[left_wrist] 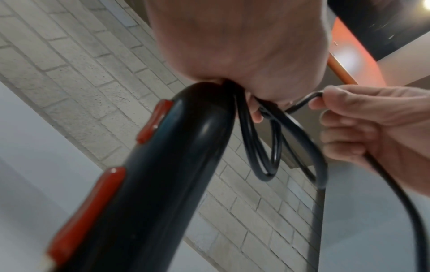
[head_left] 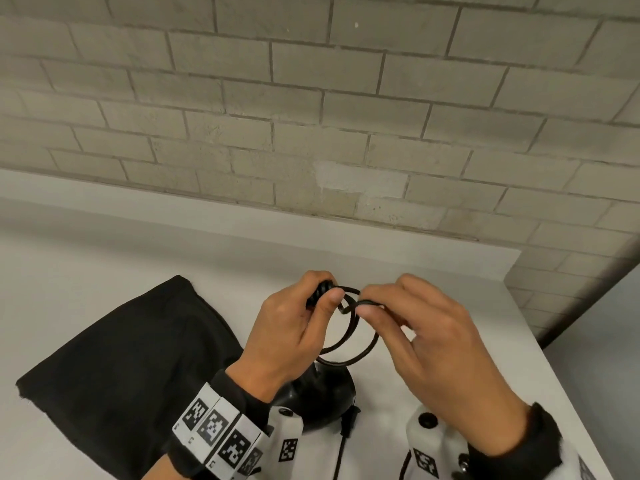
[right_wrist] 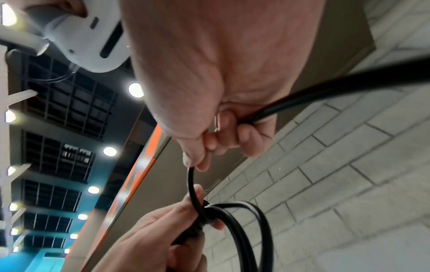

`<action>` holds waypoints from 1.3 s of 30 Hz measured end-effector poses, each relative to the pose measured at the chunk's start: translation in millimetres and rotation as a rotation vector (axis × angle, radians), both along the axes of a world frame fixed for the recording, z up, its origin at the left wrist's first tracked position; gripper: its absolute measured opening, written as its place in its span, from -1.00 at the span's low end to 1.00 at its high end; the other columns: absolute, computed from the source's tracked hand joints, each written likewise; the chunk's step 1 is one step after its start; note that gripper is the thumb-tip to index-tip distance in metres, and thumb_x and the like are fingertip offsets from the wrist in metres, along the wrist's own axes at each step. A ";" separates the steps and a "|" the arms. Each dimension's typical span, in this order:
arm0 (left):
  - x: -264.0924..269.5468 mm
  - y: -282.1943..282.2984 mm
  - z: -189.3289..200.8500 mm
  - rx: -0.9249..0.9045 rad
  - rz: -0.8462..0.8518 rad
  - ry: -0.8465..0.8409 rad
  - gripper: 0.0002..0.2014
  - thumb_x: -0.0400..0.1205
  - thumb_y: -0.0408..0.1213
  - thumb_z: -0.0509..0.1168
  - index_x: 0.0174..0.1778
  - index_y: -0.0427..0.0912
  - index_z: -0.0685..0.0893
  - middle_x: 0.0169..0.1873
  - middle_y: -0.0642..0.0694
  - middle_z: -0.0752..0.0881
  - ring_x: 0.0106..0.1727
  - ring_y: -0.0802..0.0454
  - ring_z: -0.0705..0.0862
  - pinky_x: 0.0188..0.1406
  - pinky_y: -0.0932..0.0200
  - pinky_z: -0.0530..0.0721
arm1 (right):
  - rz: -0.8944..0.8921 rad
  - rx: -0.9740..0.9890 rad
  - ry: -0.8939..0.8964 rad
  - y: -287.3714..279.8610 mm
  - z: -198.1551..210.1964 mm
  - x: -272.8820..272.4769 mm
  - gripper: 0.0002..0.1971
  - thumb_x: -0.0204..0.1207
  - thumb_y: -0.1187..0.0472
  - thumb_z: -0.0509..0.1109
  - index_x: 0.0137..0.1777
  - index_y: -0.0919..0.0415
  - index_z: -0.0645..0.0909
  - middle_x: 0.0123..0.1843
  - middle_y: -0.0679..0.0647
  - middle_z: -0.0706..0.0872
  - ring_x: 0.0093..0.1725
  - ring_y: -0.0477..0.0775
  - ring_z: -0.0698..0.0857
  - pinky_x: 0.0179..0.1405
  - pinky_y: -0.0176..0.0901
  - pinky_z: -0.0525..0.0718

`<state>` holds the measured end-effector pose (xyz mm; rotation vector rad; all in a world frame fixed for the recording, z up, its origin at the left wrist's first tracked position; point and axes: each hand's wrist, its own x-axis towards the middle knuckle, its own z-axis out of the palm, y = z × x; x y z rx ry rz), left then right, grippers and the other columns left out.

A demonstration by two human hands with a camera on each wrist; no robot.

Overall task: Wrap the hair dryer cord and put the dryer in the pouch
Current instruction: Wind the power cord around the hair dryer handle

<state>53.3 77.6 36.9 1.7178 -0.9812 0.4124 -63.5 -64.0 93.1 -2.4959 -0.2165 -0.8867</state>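
Cord (head_left: 349,336) partly coiled — left hand (head_left: 287,327) grips the loops at the dryer (left_wrist: 149,184) handle's end, right hand (head_left: 426,327) fingers pinch the next turn; pouch (head_left: 131,368) lies unfilled on the worktop (head_left: 433,271) — bagging remains.

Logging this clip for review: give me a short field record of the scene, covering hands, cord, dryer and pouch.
left hand: grips the handle end of the dryer and pinches the cord loops there
right hand: pinches the cord, feeding the next loop
cord: a few loops gathered, more trailing loose
hair dryer: black with red switches, held upright, not in the pouch
pouch: black fabric, flat on the white table, left of the hands
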 end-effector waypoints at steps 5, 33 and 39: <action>-6.0 2.1 3.9 -0.052 -0.076 -0.001 -0.62 0.76 0.16 0.03 0.04 -0.04 0.61 -0.48 0.30 0.47 -0.53 0.32 0.41 -0.46 0.51 0.35 | 0.085 0.262 0.006 -6.8 6.1 19.4 -0.93 0.61 0.15 0.42 -0.02 0.03 0.74 -0.26 -0.04 0.68 -0.26 -0.05 0.62 -0.24 -0.23 0.59; -16.6 -2.4 0.0 -0.287 -0.188 0.048 -0.61 0.68 0.00 0.31 -0.13 -0.34 0.70 -0.39 0.48 0.58 -0.46 0.51 0.54 -0.41 0.61 0.44 | 0.401 0.903 0.216 -6.6 -52.4 29.7 -0.52 0.50 -0.27 0.40 0.11 0.16 0.74 -0.10 0.10 0.79 -0.15 0.08 0.71 -0.04 -0.12 0.71; -12.4 1.2 -4.6 -0.252 -0.060 0.077 -0.67 0.68 0.15 0.27 -0.09 -0.07 0.63 -0.44 0.30 0.55 -0.50 0.41 0.52 -0.44 0.56 0.47 | 0.288 0.753 0.232 -4.3 -57.6 31.3 -0.81 0.40 0.10 0.62 -0.01 0.07 0.78 -0.15 0.18 0.80 -0.10 0.33 0.72 -0.01 0.25 0.74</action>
